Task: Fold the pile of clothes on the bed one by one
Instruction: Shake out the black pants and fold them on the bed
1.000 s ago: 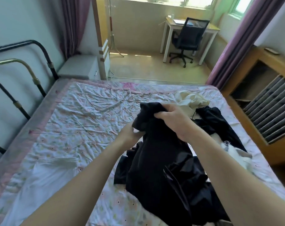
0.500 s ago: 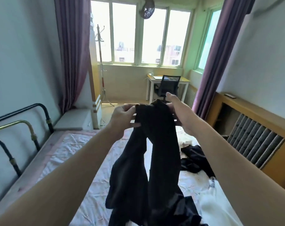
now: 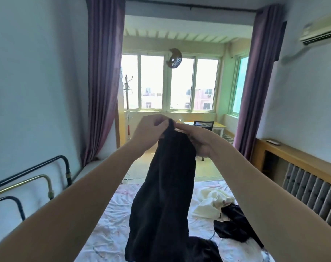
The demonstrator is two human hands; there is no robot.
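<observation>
currently the left hand (image 3: 148, 132) and right hand (image 3: 197, 140) both pinch the top edge of a black garment (image 3: 161, 195), possibly trousers, hanging above the bed (image 3: 111, 208). with such bunched pinches it could slip or stay twisted, spoiling the fold.

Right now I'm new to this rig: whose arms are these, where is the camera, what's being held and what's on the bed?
There is no robot here. A person wears one wide-angle camera on the head, looking forward and down, so the two bare arms are that person's own. The left hand and the right hand both pinch the top edge of a black garment, which hangs down over the bed. On the flowered bedspread to the right lie a cream garment and another black garment, unfolded. Behind are purple curtains, windows, and a desk with a chair.
</observation>
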